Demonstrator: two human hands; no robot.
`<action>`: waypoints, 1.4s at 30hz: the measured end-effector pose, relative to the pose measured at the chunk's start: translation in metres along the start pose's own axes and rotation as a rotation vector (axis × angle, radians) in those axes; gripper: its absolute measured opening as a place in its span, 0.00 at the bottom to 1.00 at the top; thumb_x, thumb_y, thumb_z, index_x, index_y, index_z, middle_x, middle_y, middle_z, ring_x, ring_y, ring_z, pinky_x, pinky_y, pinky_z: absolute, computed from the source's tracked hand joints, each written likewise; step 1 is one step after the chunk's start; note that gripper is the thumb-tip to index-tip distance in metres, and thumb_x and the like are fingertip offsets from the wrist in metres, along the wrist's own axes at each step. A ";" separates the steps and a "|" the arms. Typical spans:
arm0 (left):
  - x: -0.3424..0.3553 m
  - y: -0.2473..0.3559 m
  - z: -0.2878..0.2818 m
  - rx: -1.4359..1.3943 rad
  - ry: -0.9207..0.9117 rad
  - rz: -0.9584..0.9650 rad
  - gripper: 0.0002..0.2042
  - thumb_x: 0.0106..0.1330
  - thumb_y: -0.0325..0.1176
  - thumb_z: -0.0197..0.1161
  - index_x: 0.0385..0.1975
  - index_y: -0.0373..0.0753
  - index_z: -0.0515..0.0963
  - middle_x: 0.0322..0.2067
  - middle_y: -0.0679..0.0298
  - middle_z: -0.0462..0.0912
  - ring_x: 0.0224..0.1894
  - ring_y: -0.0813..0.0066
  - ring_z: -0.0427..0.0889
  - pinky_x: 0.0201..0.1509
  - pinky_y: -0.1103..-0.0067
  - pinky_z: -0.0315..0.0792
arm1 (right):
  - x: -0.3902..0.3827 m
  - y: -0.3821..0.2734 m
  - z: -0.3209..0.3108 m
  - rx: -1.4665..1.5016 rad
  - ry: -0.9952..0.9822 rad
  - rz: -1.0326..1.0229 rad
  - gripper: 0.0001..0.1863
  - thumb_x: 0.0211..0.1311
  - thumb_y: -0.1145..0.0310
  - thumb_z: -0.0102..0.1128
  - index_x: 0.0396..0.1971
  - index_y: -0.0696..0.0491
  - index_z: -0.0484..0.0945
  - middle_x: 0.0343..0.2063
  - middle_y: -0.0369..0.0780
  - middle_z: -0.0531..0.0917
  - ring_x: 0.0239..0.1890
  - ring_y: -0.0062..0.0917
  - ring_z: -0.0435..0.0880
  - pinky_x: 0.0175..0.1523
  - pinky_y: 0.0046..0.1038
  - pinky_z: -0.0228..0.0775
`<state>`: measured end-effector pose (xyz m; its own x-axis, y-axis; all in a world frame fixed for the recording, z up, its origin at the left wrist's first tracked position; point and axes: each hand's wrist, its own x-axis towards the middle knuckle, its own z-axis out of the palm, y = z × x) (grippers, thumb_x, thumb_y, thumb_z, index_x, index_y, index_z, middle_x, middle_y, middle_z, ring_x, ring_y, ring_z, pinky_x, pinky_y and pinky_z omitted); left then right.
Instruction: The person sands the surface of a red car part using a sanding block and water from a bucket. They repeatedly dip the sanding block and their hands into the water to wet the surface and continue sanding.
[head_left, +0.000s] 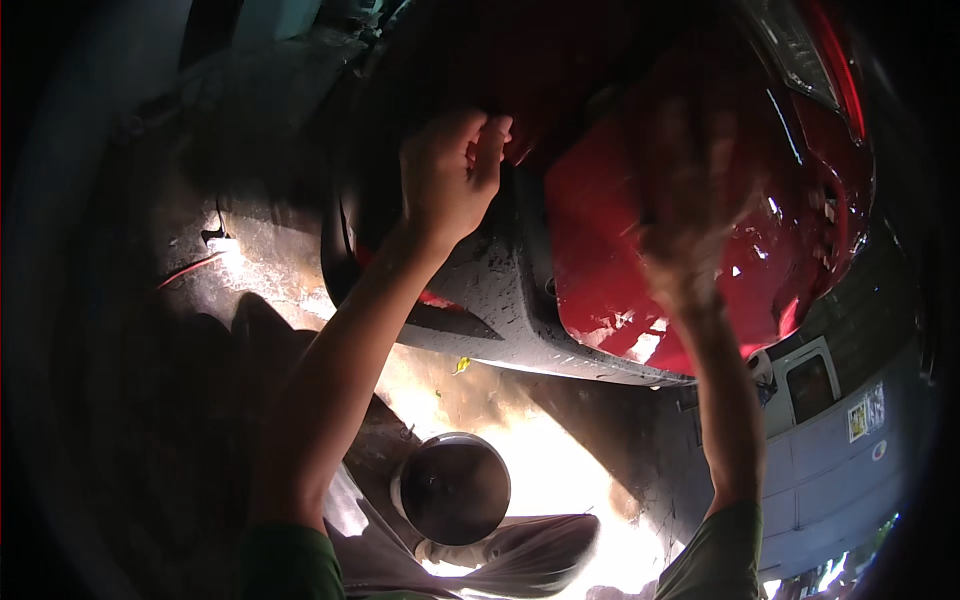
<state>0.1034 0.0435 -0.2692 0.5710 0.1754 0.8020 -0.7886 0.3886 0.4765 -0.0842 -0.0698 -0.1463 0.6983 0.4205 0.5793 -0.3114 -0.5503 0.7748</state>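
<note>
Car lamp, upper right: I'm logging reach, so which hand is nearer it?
Right. The right hand is below-left of the lamp; the left hand is farther left.

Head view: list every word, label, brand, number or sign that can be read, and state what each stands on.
No text can be read.
Rectangular yellowish label on the pale grey panelled surface at the right: any print is too small to read.
Round sticker below it: too small to read.
Red car bodywork: no lettering can be made out.
</note>
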 end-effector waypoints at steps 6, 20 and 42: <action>-0.002 -0.002 0.002 0.039 0.003 -0.010 0.10 0.68 0.32 0.64 0.24 0.37 0.78 0.22 0.63 0.83 0.22 0.73 0.84 0.23 0.80 0.76 | 0.006 -0.004 0.004 0.047 0.083 -0.213 0.23 0.65 0.57 0.57 0.60 0.39 0.77 0.68 0.24 0.69 0.76 0.35 0.54 0.73 0.64 0.24; -0.002 0.003 0.003 -0.002 0.034 -0.050 0.10 0.67 0.30 0.65 0.22 0.37 0.78 0.20 0.62 0.82 0.20 0.73 0.83 0.22 0.80 0.74 | 0.041 0.015 -0.015 -0.112 0.075 0.039 0.24 0.67 0.58 0.57 0.62 0.43 0.76 0.68 0.31 0.70 0.76 0.35 0.55 0.74 0.61 0.15; -0.001 -0.001 0.000 0.075 0.039 -0.030 0.11 0.66 0.30 0.66 0.21 0.37 0.77 0.19 0.62 0.81 0.19 0.73 0.82 0.22 0.80 0.74 | 0.019 -0.020 -0.014 0.004 0.009 0.060 0.26 0.62 0.63 0.58 0.62 0.42 0.76 0.69 0.26 0.69 0.76 0.32 0.54 0.73 0.65 0.18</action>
<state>0.1034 0.0425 -0.2708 0.6018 0.2001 0.7732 -0.7852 0.3254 0.5269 -0.0736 -0.0405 -0.1476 0.6726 0.3930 0.6271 -0.3498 -0.5778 0.7374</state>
